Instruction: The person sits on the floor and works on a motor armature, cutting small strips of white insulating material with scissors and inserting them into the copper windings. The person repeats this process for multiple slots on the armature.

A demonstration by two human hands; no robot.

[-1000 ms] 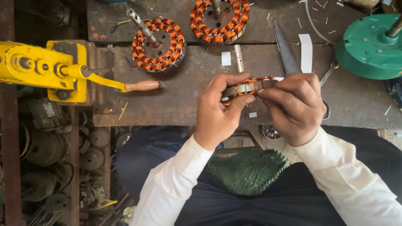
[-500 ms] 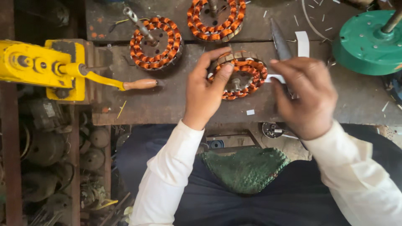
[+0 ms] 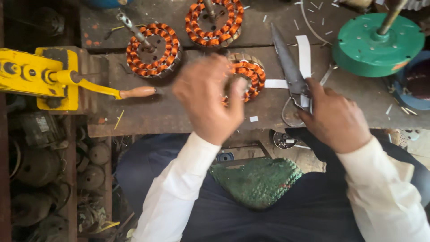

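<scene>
The left hand [image 3: 209, 96] rests on the copper-wound stator [image 3: 245, 76] — grip loosely closed over its near edge. Just right, the right hand [image 3: 335, 118] clasps the scissors [image 3: 291, 76] by their handles, blades pointing away across the table [image 3: 179, 112].

copper-wound stator [image 3: 248, 74]: ring-shaped, orange coils, flat on bench | scissors [image 3: 291, 76]: closed, dark, lying beside it, blades pointing away

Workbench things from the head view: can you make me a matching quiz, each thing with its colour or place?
Things:
1. crank tool
2. round housing
3. scissors
4. wound coil

Descriptions:
A. green, at the far right
B. under the left hand
C. yellow, with a wooden handle
D. touched by the right hand

Pairs: 1-C, 2-A, 3-D, 4-B
</scene>
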